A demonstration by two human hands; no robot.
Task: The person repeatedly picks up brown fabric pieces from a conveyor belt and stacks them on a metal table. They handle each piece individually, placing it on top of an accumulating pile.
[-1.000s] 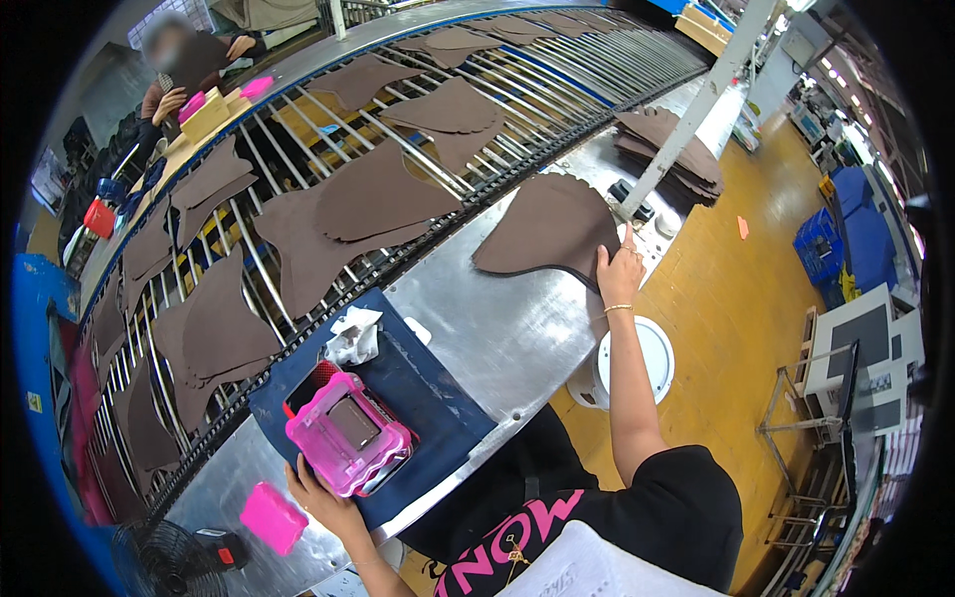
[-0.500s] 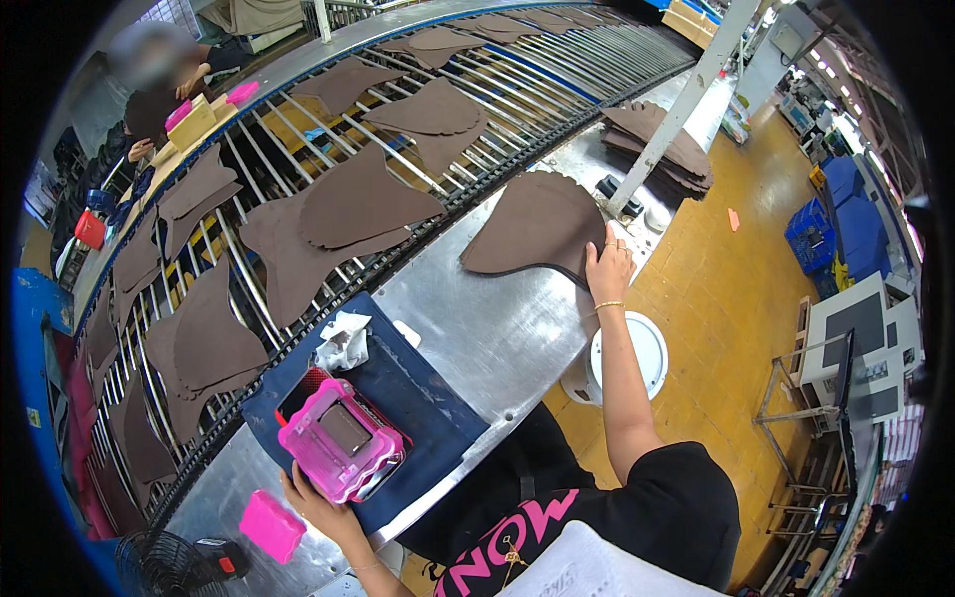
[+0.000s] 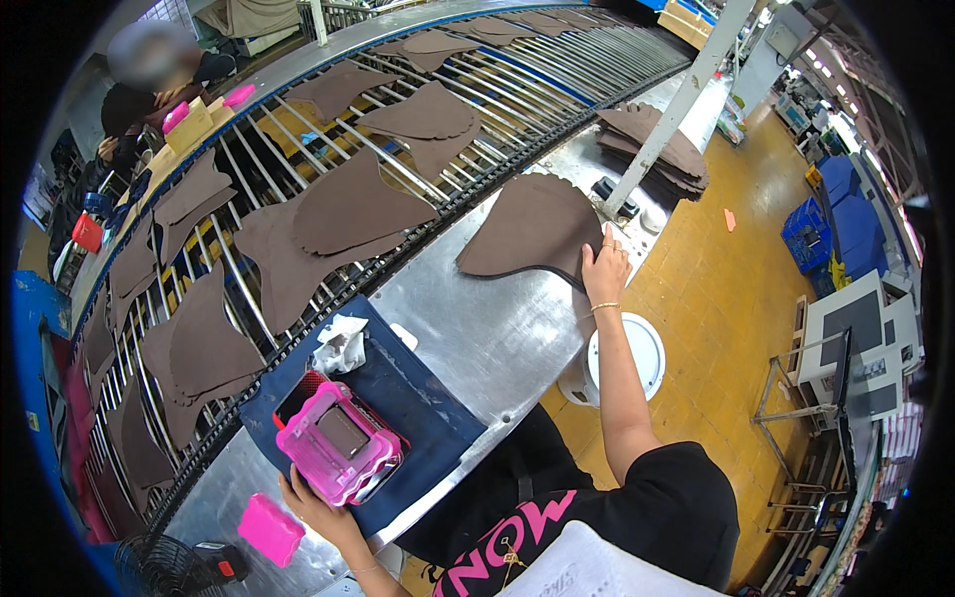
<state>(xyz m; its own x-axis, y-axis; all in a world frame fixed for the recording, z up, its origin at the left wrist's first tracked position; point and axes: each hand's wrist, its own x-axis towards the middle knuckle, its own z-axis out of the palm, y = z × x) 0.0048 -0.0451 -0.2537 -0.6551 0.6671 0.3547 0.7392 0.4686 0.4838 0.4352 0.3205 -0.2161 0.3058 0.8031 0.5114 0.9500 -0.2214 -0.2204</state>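
My right hand (image 3: pixel 605 271) rests on the right edge of a brown, curved flat piece (image 3: pixel 527 227), its fingers stretched out over the rim. The piece lies on the metal table (image 3: pixel 497 348) and has a scalloped far edge and a dark lower edge. My left hand (image 3: pixel 316 507) is at the near side of a pink plastic box (image 3: pixel 370 476), fingers closed against its wall. The box has no lid on and holds a dark rectangular block (image 3: pixel 341 435). A red basket (image 3: pixel 298 390) shows beneath it. A pink lid (image 3: pixel 271 529) lies to the left of my hand.
Brown pieces (image 3: pixel 368 209) lie overlapped on the roller conveyor (image 3: pixel 244 279) beyond the table. More are stacked (image 3: pixel 662 149) beside a slanted metal post (image 3: pixel 676 124). Crumpled white paper (image 3: pixel 341 343) sits on a dark blue mat (image 3: pixel 428 398). A white bucket (image 3: pixel 632 356) stands below the table edge.
Both my hands stay almost where they were, on the box and the brown piece. Across the conveyor, the other person's arms have shifted. The whole view has moved very slightly.
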